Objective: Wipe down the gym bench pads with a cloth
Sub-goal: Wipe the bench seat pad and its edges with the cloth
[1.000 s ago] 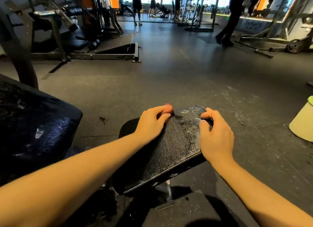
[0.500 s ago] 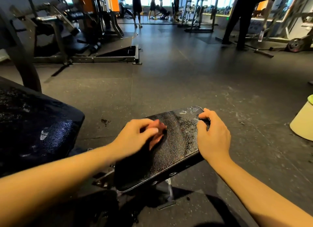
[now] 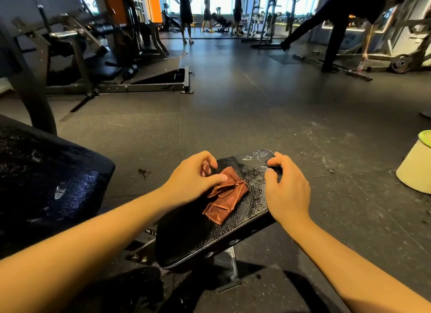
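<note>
1. Surroundings: a large dark back pad [image 3: 46, 184] fills the near left, well apart from the work area. A black metal post [image 3: 35, 98] rises behind it.
2. A pale bucket [image 3: 415, 172] with a green rim stands on the floor [image 3: 256, 107] at the right edge, well apart from the bench.
3. A black weight machine [image 3: 98, 56] occupies the far left. A person in black [image 3: 338, 25] bends forward at the far right, and other people stand at the far windows.
4. Nothing lies between the hands and the seat pad [image 3: 205, 240]. A metal support [image 3: 232, 266] shows beneath its near edge.
5. Seat pad: black and textured. Its long axis runs from near left to far right. Pale smears [image 3: 254, 157] mark the far end.
6. Cloth [image 3: 227, 199]: rust-brown, folded and creased. It lies on the middle of the seat pad. Its long axis runs near to far and leans slightly right at the far end.
7. Left hand [image 3: 193, 179]: fingers curled, thumb tip on the cloth's far end, pinching it.
8. Right hand [image 3: 288, 191]: fingers hooked over the pad's far right edge, grasping the pad just beside the cloth.
</note>
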Action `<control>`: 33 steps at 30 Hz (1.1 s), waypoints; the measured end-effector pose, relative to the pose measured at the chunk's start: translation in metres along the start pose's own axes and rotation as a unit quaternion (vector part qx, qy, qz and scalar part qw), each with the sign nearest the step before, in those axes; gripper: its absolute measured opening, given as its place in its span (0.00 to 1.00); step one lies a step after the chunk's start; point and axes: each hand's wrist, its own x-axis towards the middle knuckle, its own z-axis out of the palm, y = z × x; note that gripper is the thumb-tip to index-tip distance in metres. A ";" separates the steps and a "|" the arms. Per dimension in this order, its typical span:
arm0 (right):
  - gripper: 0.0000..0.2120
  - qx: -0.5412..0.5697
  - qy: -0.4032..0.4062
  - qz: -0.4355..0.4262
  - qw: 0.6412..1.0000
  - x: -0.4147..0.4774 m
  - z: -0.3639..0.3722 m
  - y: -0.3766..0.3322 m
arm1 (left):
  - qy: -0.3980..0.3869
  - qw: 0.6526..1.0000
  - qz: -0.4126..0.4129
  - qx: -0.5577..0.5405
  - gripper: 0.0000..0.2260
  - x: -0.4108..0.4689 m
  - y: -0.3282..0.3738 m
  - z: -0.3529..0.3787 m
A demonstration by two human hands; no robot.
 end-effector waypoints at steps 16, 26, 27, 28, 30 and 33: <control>0.04 0.080 -0.066 0.027 0.994 0.005 -0.011 0.004 | -0.018 0.998 -0.031 0.049 0.12 0.004 0.015 -0.005; 0.14 0.119 -0.162 0.002 0.980 0.020 -0.045 0.021 | 0.074 0.996 -0.005 0.054 0.17 0.009 0.022 0.029; 0.16 0.112 -0.168 -0.004 0.979 0.021 -0.048 0.024 | 0.074 0.995 0.009 0.063 0.17 0.006 0.023 0.030; 0.18 0.102 -0.180 -0.010 0.978 0.021 -0.052 0.026 | 0.075 0.994 0.021 0.082 0.16 0.006 0.022 0.031; 0.26 0.084 -0.220 -0.022 0.972 0.022 -0.059 0.030 | 0.086 0.990 0.025 0.111 0.12 0.010 0.019 0.026; 0.38 0.056 -0.280 -0.043 0.957 0.023 -0.071 0.035 | 0.072 0.994 0.006 0.083 0.03 0.015 0.014 0.015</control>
